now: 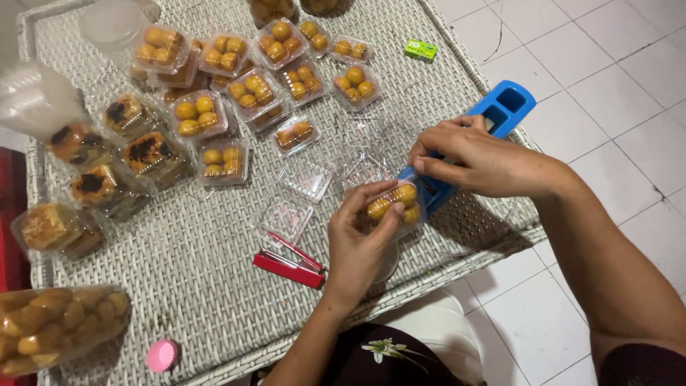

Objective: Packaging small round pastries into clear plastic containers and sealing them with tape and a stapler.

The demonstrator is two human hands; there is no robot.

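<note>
Blue tape dispenser (493, 121), long axis diagonal, handle end pointing upper right

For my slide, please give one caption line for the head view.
Left hand holds a pastry box; right hand on blue dispenser.

Soft, even indoor light falls from above, bright enough to show the weave of the white wicker table (193, 250) clearly. Shadows are faint and short; a soft one lies under the right hand (475, 161) at the table's lower right edge. Small glints of glare sit on the clear plastic boxes (306, 179) near the centre. The clear cups (43, 93) at the upper left are blurred. Focus is otherwise fairly sharp, with lines bowing slightly toward the frame edges.
</note>
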